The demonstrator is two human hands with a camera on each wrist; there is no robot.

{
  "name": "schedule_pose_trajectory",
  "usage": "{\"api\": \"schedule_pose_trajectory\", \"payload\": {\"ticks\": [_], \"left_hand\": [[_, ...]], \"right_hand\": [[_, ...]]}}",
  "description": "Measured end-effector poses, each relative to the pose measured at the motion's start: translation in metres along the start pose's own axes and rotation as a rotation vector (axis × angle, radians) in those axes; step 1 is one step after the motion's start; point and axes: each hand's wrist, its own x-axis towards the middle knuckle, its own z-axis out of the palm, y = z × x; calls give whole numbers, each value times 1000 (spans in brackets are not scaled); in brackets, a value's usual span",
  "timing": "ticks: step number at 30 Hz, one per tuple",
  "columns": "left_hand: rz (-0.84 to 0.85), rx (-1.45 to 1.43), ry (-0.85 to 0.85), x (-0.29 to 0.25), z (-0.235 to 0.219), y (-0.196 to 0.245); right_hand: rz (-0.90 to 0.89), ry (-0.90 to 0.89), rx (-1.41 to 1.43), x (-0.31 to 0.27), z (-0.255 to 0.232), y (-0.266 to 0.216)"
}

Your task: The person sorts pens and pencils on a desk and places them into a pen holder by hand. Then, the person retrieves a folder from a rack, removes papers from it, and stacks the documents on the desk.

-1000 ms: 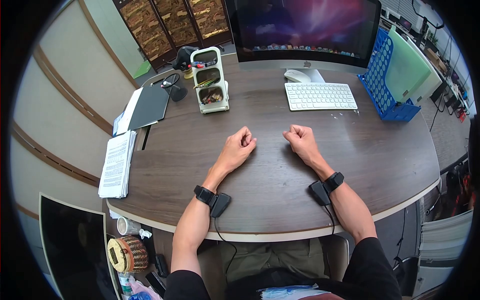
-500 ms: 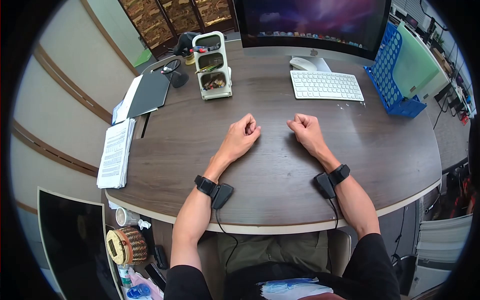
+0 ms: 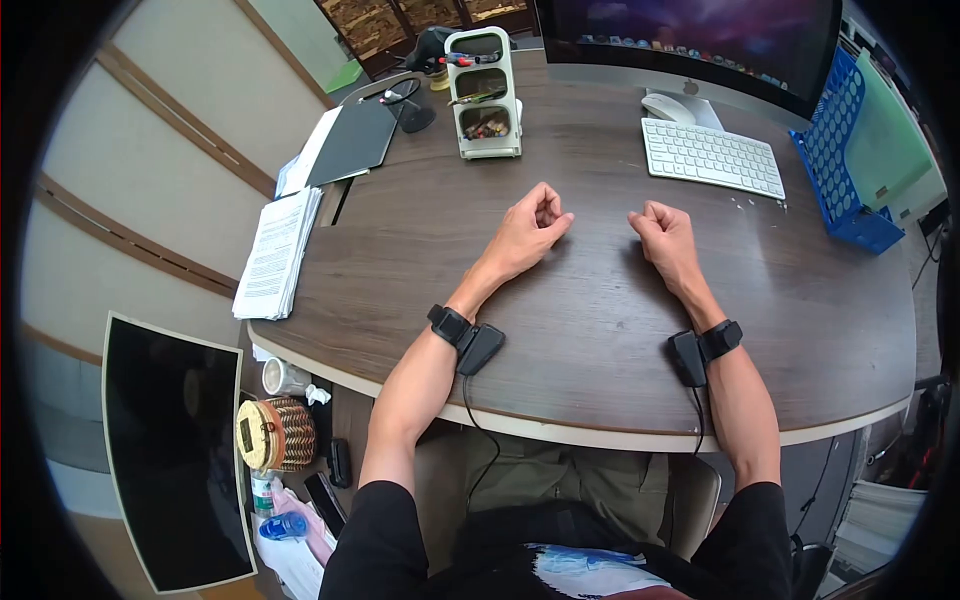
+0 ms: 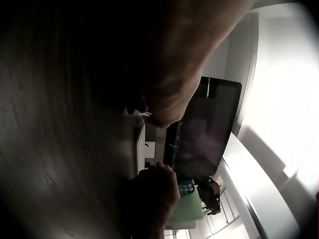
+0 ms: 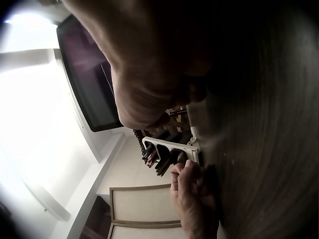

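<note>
In the head view my left hand (image 3: 525,235) rests on the brown desk (image 3: 560,340), its fingers loosely curled and the thumb a little apart from them. Nothing shows inside it. To its right, across a hand's width of desk, my right hand (image 3: 668,243) lies curled into a fist with the thumb against the fingers, holding nothing that shows. Each wrist wears a black strap with a small camera box. A white keyboard (image 3: 713,158) is the nearest thing beyond the right hand. Past the left hand stands a white three-tier organizer (image 3: 490,147) with pens and small items.
A large monitor (image 3: 690,70) stands at the back, with a white mouse (image 3: 668,108) before it. At the right is a blue file rack (image 3: 865,228) with green folders. Stacked papers (image 3: 275,255), a dark folder (image 3: 355,143) and a mesh pen cup (image 3: 412,115) line the left side.
The head view has turned, so desk and hands sit higher and farther right. My left thumb has spread slightly from its curled fingers. The right fist looks the same.
</note>
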Motion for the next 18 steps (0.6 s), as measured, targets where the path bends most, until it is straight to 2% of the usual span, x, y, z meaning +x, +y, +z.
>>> {"api": "schedule_pose_trajectory", "payload": {"ticks": [1, 3, 6, 7, 8, 10, 12, 13, 14, 16, 17, 18], "left_hand": [[-10, 9, -1, 2, 1, -4], [10, -156, 16, 5, 1, -5], [-11, -49, 112, 9, -6, 5], [-7, 95, 172, 9, -11, 9], [-4, 105, 170, 10, -19, 16], [51, 471, 321, 14, -37, 27], [184, 868, 473, 21, -54, 35], [61, 807, 418, 22, -52, 40], [111, 1052, 464, 31, -67, 40], [-37, 1206, 374, 44, -75, 44], [-25, 1208, 379, 53, -79, 46], [-131, 1269, 282, 63, -82, 46]], "right_hand": [[-13, 4, -12, 1, 0, 2], [-7, 3, -16, 0, 0, 4], [-31, -1, -10, 1, -1, 6], [-38, 0, -2, 2, -2, 6], [-57, 0, -10, 3, -2, 7], [-70, 6, -6, 2, -2, 9], [-101, -14, -13, 2, -3, 8], [-99, -9, -6, 2, -3, 9], [-108, -12, -7, 2, -3, 10], [-128, -16, -12, 2, -2, 9], [-129, -14, -7, 2, -1, 10], [-130, -9, -1, 2, -1, 10]]}}
